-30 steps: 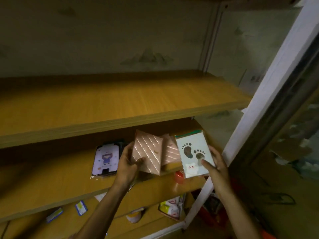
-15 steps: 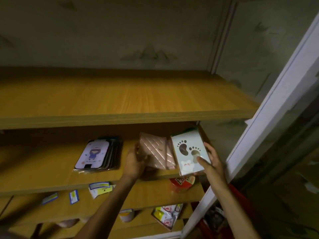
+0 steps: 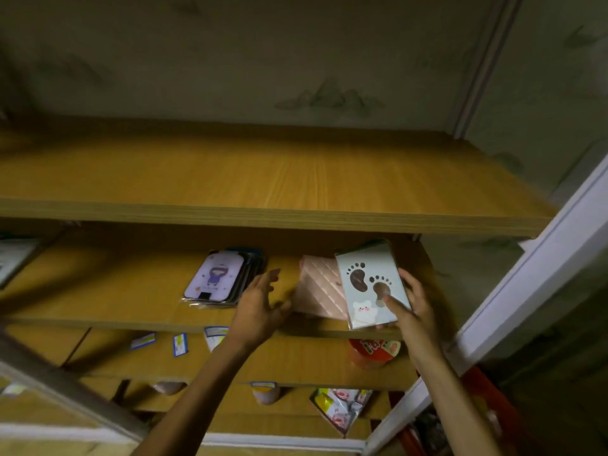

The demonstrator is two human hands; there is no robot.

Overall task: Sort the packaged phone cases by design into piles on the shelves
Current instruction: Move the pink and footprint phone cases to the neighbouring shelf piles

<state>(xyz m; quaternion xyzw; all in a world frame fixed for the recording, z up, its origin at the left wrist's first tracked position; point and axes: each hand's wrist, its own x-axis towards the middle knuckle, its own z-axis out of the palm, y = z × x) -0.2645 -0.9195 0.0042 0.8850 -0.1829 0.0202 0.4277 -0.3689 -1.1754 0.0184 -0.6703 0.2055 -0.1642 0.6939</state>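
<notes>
Now the right hand (image 3: 415, 307) pinches the footprint-design case (image 3: 371, 284) by its right edge, thumb across the front, holding it just above the right end of the middle shelf (image 3: 131, 311). The left hand (image 3: 260, 307) hangs spread and empty beside the pink quilted cases (image 3: 320, 291) lying on that shelf, right of the purple cartoon pile (image 3: 218, 278). These look light, flat and stiff in slick plastic sleeves, so gripping across the edges should hold best.
</notes>
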